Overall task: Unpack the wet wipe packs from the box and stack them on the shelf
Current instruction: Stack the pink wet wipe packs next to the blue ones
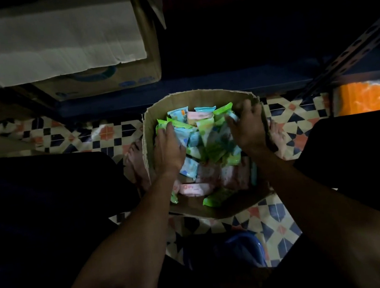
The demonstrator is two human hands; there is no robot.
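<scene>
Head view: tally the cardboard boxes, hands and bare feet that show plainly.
Boxes: 2 (pack box, printed box)
Hands: 2 (left hand, right hand)
Feet: 2 (left foot, right foot)
Total: 6

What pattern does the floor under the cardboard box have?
Tiled floor: geometric navy, orange and cream shapes; head view.

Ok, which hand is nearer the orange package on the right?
Right. The right hand is inside the box at its right wall, the side toward the orange package; the left hand is across the box, on the packs by its left wall.
</scene>
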